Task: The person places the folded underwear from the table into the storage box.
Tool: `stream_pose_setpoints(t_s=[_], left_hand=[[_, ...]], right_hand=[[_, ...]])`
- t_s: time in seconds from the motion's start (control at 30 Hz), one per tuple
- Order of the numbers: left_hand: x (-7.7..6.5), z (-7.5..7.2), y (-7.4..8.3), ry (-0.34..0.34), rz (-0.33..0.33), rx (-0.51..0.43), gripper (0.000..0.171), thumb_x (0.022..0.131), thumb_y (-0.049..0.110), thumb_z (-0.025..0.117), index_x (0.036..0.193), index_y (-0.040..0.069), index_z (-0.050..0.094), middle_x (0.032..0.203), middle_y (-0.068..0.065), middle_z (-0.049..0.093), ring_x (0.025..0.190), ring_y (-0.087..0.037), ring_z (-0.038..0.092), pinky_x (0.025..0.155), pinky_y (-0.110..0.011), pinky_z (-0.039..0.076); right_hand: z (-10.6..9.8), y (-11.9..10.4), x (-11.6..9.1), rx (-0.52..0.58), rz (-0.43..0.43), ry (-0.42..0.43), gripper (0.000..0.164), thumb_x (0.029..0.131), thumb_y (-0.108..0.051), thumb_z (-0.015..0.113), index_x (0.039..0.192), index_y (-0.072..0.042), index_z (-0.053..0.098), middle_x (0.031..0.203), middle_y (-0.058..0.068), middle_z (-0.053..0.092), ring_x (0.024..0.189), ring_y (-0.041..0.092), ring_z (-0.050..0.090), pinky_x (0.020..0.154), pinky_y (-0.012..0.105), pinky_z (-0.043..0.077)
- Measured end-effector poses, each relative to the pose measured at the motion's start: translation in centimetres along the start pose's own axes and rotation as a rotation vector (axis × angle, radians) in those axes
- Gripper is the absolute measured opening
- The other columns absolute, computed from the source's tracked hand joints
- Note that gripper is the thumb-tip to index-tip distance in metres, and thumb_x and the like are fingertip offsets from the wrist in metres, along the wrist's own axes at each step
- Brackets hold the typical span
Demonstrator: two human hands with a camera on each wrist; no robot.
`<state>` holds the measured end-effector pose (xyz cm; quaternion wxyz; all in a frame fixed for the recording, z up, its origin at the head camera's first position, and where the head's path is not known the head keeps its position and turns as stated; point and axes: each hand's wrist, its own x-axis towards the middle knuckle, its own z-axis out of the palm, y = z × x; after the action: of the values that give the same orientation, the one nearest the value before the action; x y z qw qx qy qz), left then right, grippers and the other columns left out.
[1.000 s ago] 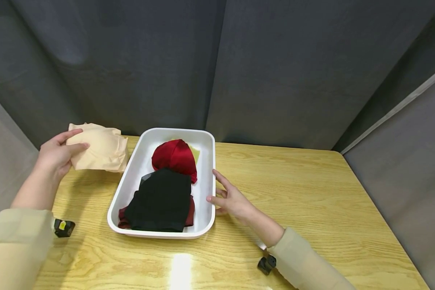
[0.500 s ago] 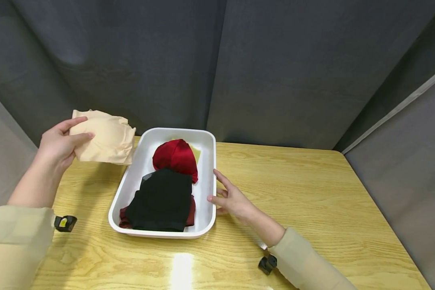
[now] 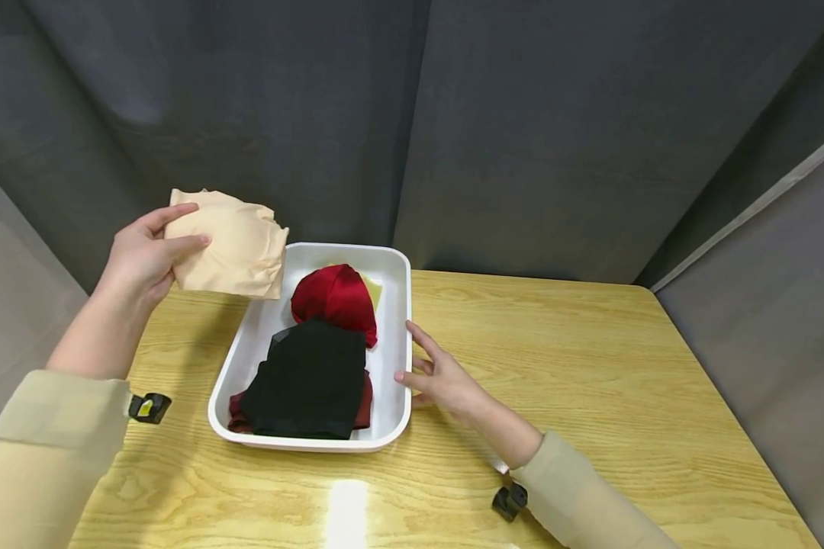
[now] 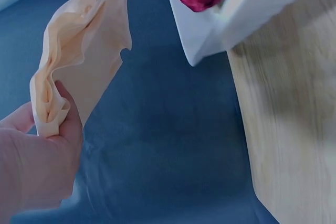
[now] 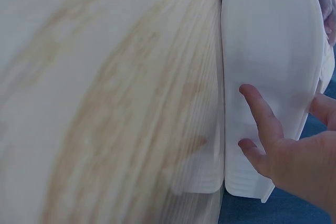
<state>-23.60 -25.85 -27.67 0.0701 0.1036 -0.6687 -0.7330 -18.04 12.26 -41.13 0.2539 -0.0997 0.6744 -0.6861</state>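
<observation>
A folded beige garment (image 3: pixel 232 248), thin and softly wrinkled, hangs raised over the far left corner of the white plastic bin (image 3: pixel 403 305). My left hand (image 3: pixel 140 255) pinches its left side, thumb on the near face; in the left wrist view its stacked folds (image 4: pixel 73 56) show edge-on. On the bin's right wall is my right hand (image 3: pixel 446 381), its thumb over the rim and its spread fingers (image 5: pixel 262 116) against the outer wall. Inside lie a shiny red rounded cloth (image 3: pixel 336 297), a black folded cloth (image 3: pixel 309 381) in front of it, and dark red fabric (image 3: pixel 364 404) partly hidden underneath.
A yellowish cloth (image 3: pixel 373 290) peeks out behind the red one. The bin stands on a wooden table (image 3: pixel 556 366), with a dark grey curtain (image 3: pixel 522 137) along the back edge. Light grey panels flank both sides.
My left hand has lifted the beige garment and carried it to the right, from beside the bin to over its far left corner. My right hand stays at the bin's wall.
</observation>
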Motion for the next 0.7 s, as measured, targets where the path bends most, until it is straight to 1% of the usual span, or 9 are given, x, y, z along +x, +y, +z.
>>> stream_pose_setpoints(t_s=[0.07, 0.17, 0.3, 0.43, 0.57, 0.7], left_hand=[[0.0, 0.7, 0.1, -0.001, 0.005, 0.017, 0.06, 0.075, -0.002, 0.076, 0.129, 0.015, 0.057, 0.123, -0.001, 0.046, 0.104, -0.013, 0.05, 0.068, -0.017, 0.052], [0.0, 1.8, 0.2, -0.013, 0.007, 0.029, 0.059, 0.077, -0.003, 0.074, 0.13, 0.014, 0.055, 0.125, -0.002, 0.044, 0.105, -0.014, 0.048, 0.069, -0.016, 0.051], [-0.1, 3.1, 0.1, -0.048, 0.015, 0.047, 0.058, 0.079, -0.004, 0.071, 0.132, 0.012, 0.053, 0.126, -0.003, 0.043, 0.104, -0.014, 0.048, 0.069, -0.017, 0.051], [-0.2, 4.2, -0.1, -0.076, 0.005, 0.052, 0.058, 0.08, -0.003, 0.07, 0.133, 0.013, 0.052, 0.13, -0.006, 0.042, 0.103, -0.015, 0.049, 0.068, -0.017, 0.052], [-0.2, 5.0, -0.3, -0.094, -0.017, 0.011, 0.058, 0.08, -0.004, 0.07, 0.133, 0.013, 0.053, 0.124, -0.003, 0.046, 0.101, -0.015, 0.051, 0.067, -0.019, 0.052], [-0.2, 5.7, -0.5, -0.1, -0.029, -0.016, 0.057, 0.08, -0.005, 0.07, 0.132, 0.013, 0.054, 0.118, 0.001, 0.047, 0.1, -0.015, 0.05, 0.068, -0.02, 0.052]], right_hand=[[0.0, 0.0, 0.0, 0.0, 0.0, 0.0, 0.085, 0.089, -0.007, 0.064, 0.152, -0.029, 0.012, 0.155, 0.014, 0.021, 0.125, 0.042, 0.045, 0.078, 0.05, 0.052], [0.0, 0.0, 0.0, 0.0, 0.0, -0.003, 0.084, 0.089, -0.007, 0.064, 0.152, -0.028, 0.012, 0.156, 0.012, 0.017, 0.126, 0.042, 0.044, 0.078, 0.05, 0.052], [0.0, 0.1, -0.1, 0.001, -0.004, -0.005, 0.084, 0.09, -0.007, 0.063, 0.152, -0.028, 0.011, 0.157, 0.01, 0.013, 0.126, 0.043, 0.044, 0.078, 0.051, 0.052], [-0.1, 0.2, 0.0, 0.005, -0.007, -0.008, 0.084, 0.09, -0.007, 0.063, 0.152, -0.028, 0.011, 0.157, 0.011, 0.014, 0.125, 0.043, 0.044, 0.078, 0.05, 0.052], [-0.1, 0.2, 0.0, 0.003, -0.009, -0.009, 0.084, 0.09, -0.007, 0.063, 0.152, -0.028, 0.011, 0.156, 0.012, 0.016, 0.125, 0.043, 0.044, 0.078, 0.05, 0.052], [-0.1, 0.1, -0.1, -0.003, -0.008, -0.004, 0.084, 0.09, -0.007, 0.063, 0.152, -0.028, 0.011, 0.156, 0.011, 0.015, 0.125, 0.043, 0.044, 0.078, 0.05, 0.052]])
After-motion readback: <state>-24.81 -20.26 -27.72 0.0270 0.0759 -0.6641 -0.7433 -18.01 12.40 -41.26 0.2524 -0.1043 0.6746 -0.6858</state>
